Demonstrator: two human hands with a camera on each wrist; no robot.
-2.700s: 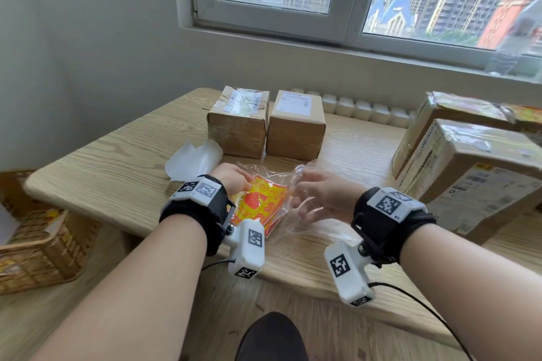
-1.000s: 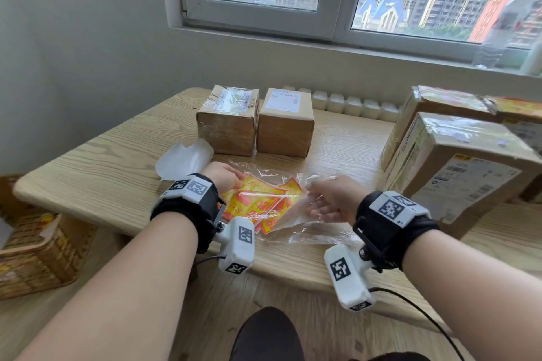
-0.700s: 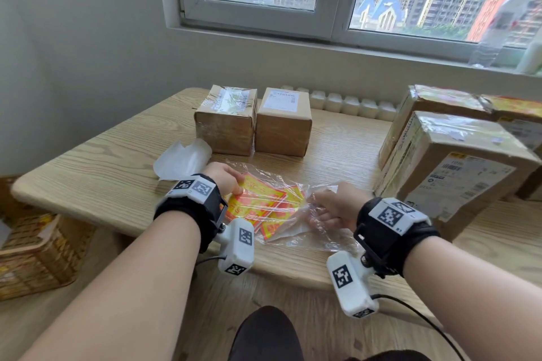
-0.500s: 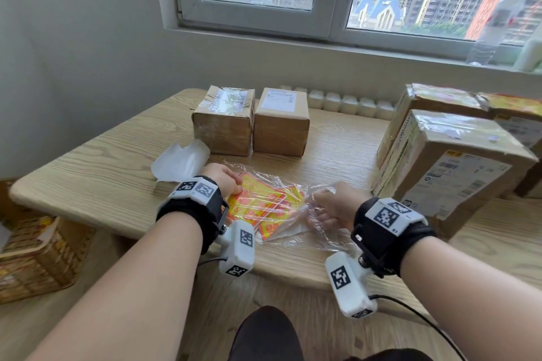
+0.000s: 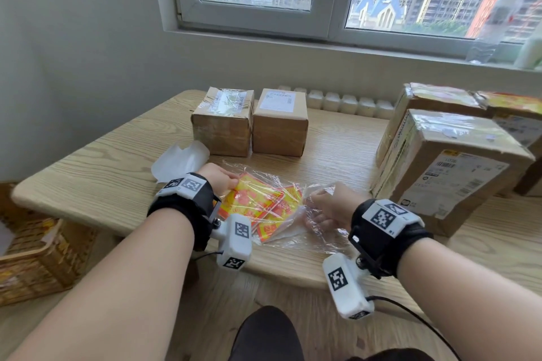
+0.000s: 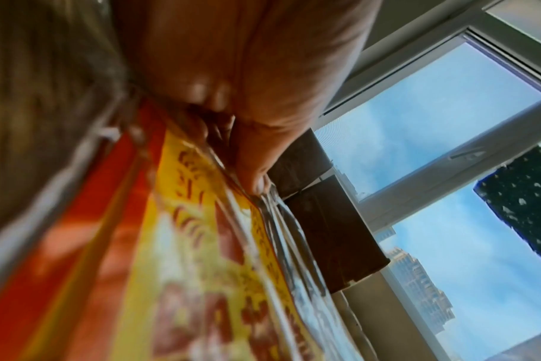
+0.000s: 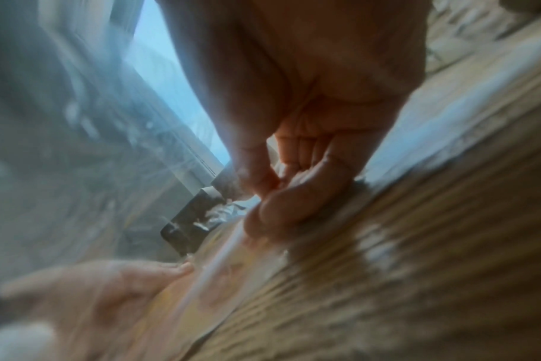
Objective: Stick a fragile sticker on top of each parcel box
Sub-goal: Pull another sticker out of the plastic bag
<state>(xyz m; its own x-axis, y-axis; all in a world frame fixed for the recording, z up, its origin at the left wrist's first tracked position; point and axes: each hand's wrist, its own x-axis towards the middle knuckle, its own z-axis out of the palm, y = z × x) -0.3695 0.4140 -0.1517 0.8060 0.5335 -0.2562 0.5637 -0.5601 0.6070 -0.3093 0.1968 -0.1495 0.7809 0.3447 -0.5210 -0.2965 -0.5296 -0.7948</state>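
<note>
A clear plastic bag point(image 5: 293, 231) of yellow and red fragile stickers point(image 5: 258, 202) lies on the wooden table point(image 5: 88, 173) in front of me. My left hand point(image 5: 220, 180) pinches the stickers' left end through the bag, seen close in the left wrist view point(image 6: 250, 180). My right hand point(image 5: 328, 205) grips the bag's open right end, its fingers point(image 7: 281, 202) curled on the film. Two small brown parcel boxes point(image 5: 223, 120) point(image 5: 280, 121) stand side by side behind the bag. Larger taped parcels point(image 5: 448, 167) are stacked at the right.
A crumpled white backing paper point(image 5: 180, 161) lies left of the bag. A wicker basket point(image 5: 32, 258) sits on the floor at the left. A white radiator point(image 5: 346, 102) runs behind the table under the window. Bottles point(image 5: 498, 9) stand on the sill.
The stickers have slid partly out toward the bag's right as both hands worked it flat on the table. My right hand closed on the bag's open end and moved slightly right.
</note>
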